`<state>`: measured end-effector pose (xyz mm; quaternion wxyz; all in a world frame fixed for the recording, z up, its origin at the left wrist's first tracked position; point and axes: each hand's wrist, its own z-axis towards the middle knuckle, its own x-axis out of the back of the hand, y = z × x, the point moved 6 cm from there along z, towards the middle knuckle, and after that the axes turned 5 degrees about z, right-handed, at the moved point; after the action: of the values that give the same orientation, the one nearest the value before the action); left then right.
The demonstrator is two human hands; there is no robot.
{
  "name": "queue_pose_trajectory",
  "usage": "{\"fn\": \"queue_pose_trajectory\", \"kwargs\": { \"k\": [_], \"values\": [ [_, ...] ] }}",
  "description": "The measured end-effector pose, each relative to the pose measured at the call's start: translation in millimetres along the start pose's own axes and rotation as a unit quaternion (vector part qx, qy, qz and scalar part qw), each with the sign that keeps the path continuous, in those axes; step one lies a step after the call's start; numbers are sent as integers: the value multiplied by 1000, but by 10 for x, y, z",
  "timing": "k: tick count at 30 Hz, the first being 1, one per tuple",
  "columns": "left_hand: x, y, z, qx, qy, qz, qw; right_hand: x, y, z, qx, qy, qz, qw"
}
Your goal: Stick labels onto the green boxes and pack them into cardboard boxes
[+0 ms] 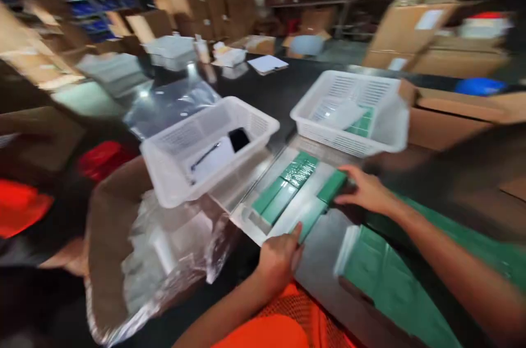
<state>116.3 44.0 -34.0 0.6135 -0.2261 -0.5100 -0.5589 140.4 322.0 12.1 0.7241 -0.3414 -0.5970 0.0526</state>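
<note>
Orange mesh fabric (283,320) filled the bottom edge at six o'clock, nearest the camera. Just above it the left hand (280,256) lay with fingers curled on the near end of a green box (309,215), thumb up against its side. At about three o'clock from it, the right hand (367,190) gripped another green box (333,186) by its end. Both boxes lay on a grey tray (250,219) with a few more green boxes (287,183) in a loose row — blur hid their exact count. A stack of green sheets (386,277) sat at four o'clock, close to the tray. At eleven o'clock a white basket (205,145) held a dark item and white paper; at one o'clock a second white basket (349,112) held a few green pieces. A cardboard carton lined with clear plastic (160,260) stood at nine o'clock. Judging by the part-filled tray and nearly bare far basket, the sorting looked only partway done — most boxes were not yet put away.
</note>
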Motion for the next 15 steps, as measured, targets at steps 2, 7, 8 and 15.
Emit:
{"fn": "queue_pose_trajectory", "kwargs": {
  "k": [2,7,8,15],
  "values": [
    [41,-32,15,-14,17,6,1000,59,197,-225,-51,-6,20,998],
    [97,-90,-6,-20,16,38,999,-43,224,-103,-60,42,90,993],
    [111,-113,-23,-13,21,48,999,-88,202,-56,-58,43,95,993],
    [163,-288,-97,54,24,56,997,-254,65,101,-25,16,119,992]
  ]
}}
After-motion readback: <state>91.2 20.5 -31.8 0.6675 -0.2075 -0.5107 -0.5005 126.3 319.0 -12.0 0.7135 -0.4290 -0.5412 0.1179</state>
